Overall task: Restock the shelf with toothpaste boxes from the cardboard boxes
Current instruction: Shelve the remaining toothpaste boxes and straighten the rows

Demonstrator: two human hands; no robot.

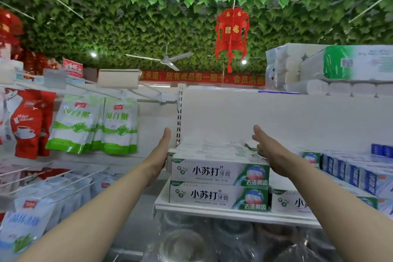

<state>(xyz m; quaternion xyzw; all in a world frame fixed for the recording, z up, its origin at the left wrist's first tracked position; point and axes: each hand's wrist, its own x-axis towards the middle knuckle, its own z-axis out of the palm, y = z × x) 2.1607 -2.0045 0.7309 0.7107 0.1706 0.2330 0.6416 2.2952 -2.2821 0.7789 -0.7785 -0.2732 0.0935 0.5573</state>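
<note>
White and green toothpaste boxes (pixel 219 171) lie stacked two layers high at the left end of a white shelf (pixel 212 211). My left hand (pixel 158 155) presses flat against the left side of the top layer, fingers straight. My right hand (pixel 269 151) lies against the right side of that layer, thumb up and fingers stretched forward over the box tops. Another toothpaste box (pixel 297 202) of the same kind sits to the right on the lower layer. No cardboard box is in view.
Blue and white boxes (pixel 350 173) fill the shelf further right. Packs of tissue rolls (pixel 331 70) sit on the top shelf. Green and red bags (pixel 91 123) hang on hooks to the left. A slotted shelf upright (pixel 180 112) stands just behind my left hand.
</note>
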